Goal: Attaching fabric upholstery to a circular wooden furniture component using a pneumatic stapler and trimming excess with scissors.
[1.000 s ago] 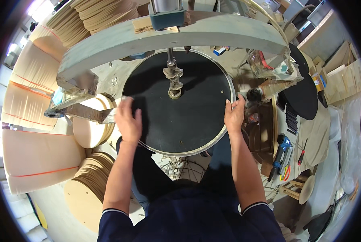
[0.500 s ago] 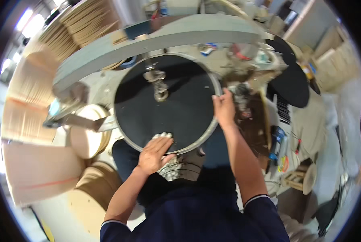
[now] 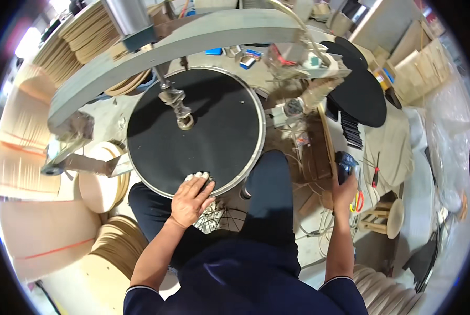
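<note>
Our left hand (image 3: pixel 188 202) lies flat on the black disc (image 3: pixel 221 139), six o'clock. Our right hand (image 3: pixel 345 190) grips a tool (image 3: pixel 345 164), three o'clock.

The pale worktop (image 3: pixel 338 137) bears black strips (image 3: pixel 352 131), a red-handled screwdriver (image 3: pixel 375 176) and black discs (image 3: pixel 362 100).

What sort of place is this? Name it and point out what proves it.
Probably a small workshop or factory floor: a grey arched machine beam spans a black round disc, with stacked pale discs and a screwdriver nearby.
</note>
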{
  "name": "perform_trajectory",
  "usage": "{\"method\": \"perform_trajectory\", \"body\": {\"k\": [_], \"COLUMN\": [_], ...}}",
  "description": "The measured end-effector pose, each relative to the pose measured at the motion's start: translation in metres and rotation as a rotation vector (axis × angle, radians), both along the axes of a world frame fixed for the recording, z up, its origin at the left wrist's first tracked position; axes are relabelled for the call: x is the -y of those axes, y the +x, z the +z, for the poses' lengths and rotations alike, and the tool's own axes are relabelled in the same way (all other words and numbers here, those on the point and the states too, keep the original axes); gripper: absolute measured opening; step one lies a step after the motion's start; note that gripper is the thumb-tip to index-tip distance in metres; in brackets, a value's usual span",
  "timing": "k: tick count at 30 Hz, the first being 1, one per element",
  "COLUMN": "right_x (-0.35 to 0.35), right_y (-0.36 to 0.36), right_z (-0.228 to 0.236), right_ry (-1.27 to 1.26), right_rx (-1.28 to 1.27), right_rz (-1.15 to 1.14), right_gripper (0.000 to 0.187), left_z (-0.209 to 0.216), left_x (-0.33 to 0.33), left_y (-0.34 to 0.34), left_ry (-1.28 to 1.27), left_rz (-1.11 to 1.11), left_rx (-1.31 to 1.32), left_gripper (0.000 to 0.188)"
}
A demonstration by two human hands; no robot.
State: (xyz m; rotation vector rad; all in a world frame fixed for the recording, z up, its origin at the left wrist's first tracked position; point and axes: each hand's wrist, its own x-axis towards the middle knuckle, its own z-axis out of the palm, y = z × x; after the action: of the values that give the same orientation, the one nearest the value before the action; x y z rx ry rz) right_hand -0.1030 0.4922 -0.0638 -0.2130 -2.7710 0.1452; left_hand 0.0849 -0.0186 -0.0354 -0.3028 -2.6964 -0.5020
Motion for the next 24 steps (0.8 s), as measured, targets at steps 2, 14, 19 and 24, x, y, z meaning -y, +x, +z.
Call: {"method": "perform_trajectory", "body": {"k": [2, 14, 19, 24], "right_x": [0.004, -0.03, -0.084, -0.006], "right_y": [-0.002, -0.048, -0.054, -0.003], "right_z": [-0.004, -0.002, -0.011, 0.046], "right_ry": [-0.139, -0.204, -0.521, -0.958], "right_rx": [0.136, 0.343, 0.18, 0.322], "right_rz": [-0.067, -0.015, 0.001, 0.058], "right_gripper": [0.083, 0.051, 0.023, 0.007], "left_z": [0.0, 0.001, 0.009, 0.019], "left_x": [-0.002, -0.008, -0.01, -0.003], "left_y": [0.004, 0.008, 0.0, -0.007], "left_ry": [-0.026, -0.049, 0.199, 0.204], "left_rz": [0.032, 0.087, 0.092, 0.105], "left_rx": [-0.008, -0.05, -0.019, 0.046], "left_gripper": [0.046, 0.048, 0.055, 0.054]}}
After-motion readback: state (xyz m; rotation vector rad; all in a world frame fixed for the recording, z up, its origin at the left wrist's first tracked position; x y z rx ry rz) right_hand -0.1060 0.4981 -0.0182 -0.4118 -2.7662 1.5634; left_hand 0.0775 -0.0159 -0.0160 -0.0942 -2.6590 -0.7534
